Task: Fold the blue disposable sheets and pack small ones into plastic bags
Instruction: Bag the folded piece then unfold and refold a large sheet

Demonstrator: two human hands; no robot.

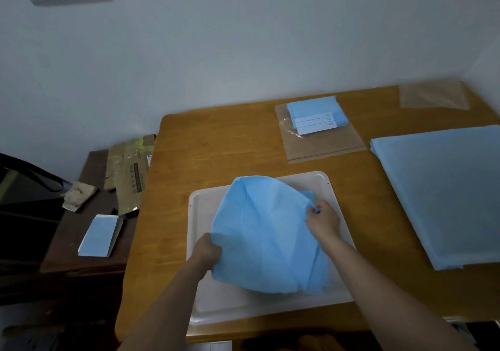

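— Over the white tray (205, 307), centre of the wooden table (216, 145): blue sheet (262, 231) bunched and lifted, not yet flat. Left hand (207, 253) curled round the near-left edge; right hand (323, 219) pinching the far-right edge between thumb and fingertips.

— Advice for the fold in hand?

— Probably best to pull the two held edges apart first, until the creases running down the middle go slack. Then lay the fabric flat on the tray, match corner to corner, and press along the fold with flat fingers. Thin, light material; likely to billow or slip if dropped fast.

— Containers and contents?

— Tray: holding only this sheet, rim bare along the near and left sides. Clear plastic bag (324, 145), far side of the table: small folded blue sheets (316, 108) with white labels at its mouth, seemingly part-way in; hard to tell how far. Second clear bag (434, 95), far-right corner: apparently nothing inside. Stack of large blue sheets (443, 196), right of the tray, well apart from it, lying loose on the table.
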